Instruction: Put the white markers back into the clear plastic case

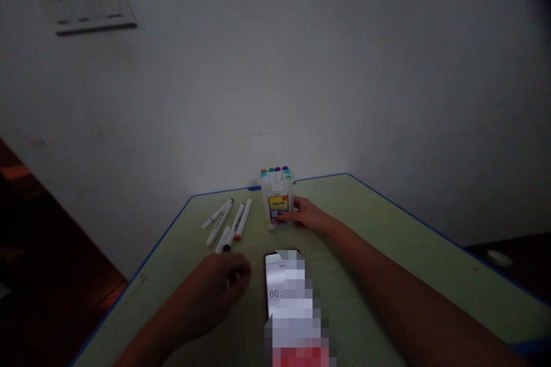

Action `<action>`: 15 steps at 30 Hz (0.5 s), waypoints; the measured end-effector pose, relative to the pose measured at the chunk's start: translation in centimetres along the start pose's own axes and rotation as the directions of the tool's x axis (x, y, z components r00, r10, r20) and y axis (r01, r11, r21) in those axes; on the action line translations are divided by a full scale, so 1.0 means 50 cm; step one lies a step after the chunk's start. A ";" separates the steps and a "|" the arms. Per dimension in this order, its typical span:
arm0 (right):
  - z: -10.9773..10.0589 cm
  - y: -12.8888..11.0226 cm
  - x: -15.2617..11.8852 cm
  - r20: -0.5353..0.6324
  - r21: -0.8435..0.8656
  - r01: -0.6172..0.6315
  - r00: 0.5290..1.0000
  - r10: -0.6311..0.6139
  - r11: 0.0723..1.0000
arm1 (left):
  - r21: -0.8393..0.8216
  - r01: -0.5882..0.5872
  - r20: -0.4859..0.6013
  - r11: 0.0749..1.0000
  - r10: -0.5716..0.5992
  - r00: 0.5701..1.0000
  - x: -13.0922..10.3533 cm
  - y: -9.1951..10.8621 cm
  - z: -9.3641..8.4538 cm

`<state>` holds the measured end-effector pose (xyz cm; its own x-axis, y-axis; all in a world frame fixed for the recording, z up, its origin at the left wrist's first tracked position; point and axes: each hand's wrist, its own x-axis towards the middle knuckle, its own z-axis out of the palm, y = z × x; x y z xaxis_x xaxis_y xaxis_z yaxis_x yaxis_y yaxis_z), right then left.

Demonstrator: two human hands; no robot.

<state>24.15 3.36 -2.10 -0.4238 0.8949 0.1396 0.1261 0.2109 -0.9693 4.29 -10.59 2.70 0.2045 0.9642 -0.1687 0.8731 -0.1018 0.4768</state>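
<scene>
My right hand [310, 217] grips a clear plastic marker case [279, 202] at its lower right side, thumb across the front label. The case stands upright near the wall, with several capped markers [278, 171] in it, their ends purple, green, blue and brown. My left hand [217, 284] hovers over the near left of the table, slightly blurred, with curled fingers. Small whitish bits show inside the curl, but I cannot make out what they are. Just beyond it, several loose white markers [219, 223] lie on the table, one with an orange end [238, 237].
A phone [273, 281] showing a timer lies face up between my forearms, partly pixelated. The green table [365, 212] has blue edging and meets a pale wall [301, 69]. A panel [86, 8] hangs at upper left. A white object [499, 258] lies beyond the right edge.
</scene>
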 end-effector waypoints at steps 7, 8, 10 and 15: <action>0.000 0.008 0.003 -0.012 -0.010 -0.010 1.000 0.009 1.000 | -0.144 0.019 0.075 0.989 -0.009 0.997 -0.095 0.011 0.083; 0.000 0.009 0.002 -0.012 -0.014 -0.010 1.000 0.010 1.000 | -0.146 0.016 0.076 0.989 -0.005 0.997 -0.095 0.014 0.087; 0.001 0.009 0.001 -0.007 -0.007 -0.004 1.000 0.004 1.000 | -0.135 0.024 0.109 0.991 -0.010 0.994 -0.088 0.020 0.080; 0.004 0.006 -0.001 -0.009 0.007 0.024 1.000 -0.024 1.000 | -0.088 -0.078 -0.052 0.993 0.073 0.996 -0.015 0.024 0.005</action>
<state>24.01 3.30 -2.43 -0.4188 0.8930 0.1650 0.1090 0.2298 -0.9671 5.32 -11.51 3.18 0.2446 0.9656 -0.0883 0.8121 -0.1543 0.5627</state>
